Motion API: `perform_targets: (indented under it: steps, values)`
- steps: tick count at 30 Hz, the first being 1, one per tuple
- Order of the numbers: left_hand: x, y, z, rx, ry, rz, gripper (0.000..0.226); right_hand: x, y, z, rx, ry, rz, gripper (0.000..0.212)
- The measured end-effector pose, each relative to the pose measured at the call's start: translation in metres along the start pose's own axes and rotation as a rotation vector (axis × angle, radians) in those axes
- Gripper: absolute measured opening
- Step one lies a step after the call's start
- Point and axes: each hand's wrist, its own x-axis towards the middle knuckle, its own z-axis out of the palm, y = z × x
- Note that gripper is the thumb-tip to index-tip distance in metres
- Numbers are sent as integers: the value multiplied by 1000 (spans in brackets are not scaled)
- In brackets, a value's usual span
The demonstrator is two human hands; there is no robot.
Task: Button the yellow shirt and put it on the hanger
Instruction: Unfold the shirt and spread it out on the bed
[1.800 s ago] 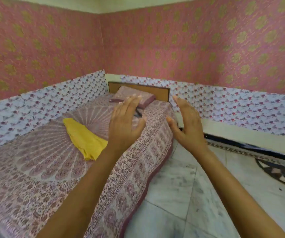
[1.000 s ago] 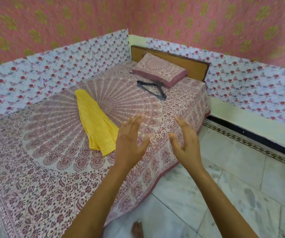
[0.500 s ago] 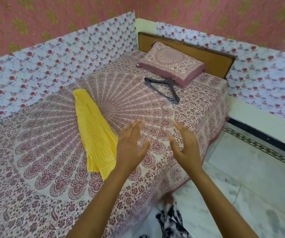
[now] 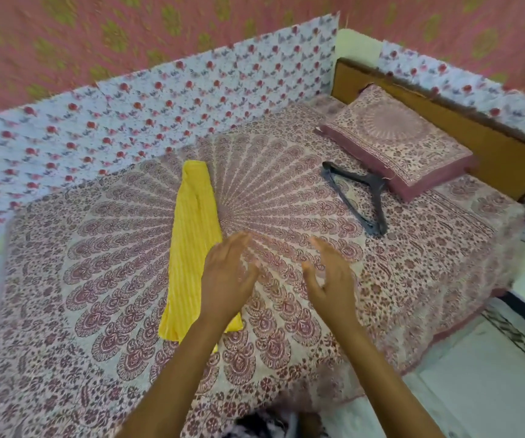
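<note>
We hold left hand [image 4: 228,275], right hand [image 4: 330,281] open, empty | yellow shirt [image 4: 193,235] just left of left hand | hanger [image 4: 359,191] beyond right hand, on bed [image 4: 96,279]

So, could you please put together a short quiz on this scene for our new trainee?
1. True or false: the yellow shirt lies on the bed and neither hand grips it.
2. The hanger lies next to: A) the pillow, B) a basket, C) a chair.
3. Fill in: the left hand and right hand hover with fingers ____.
Key: 1 true; 2 A; 3 open.
</note>
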Motion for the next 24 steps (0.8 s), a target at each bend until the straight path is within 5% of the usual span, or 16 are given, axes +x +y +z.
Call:
perform_targets:
  steps: [12, 24]
  values:
    - [97, -84, -5, 84, 105, -172, 46, 134, -13, 83, 52, -282, -114, 64]
    - [205, -220, 1, 150, 48, -285, 47, 272, -30, 224, 58, -422, -197, 51]
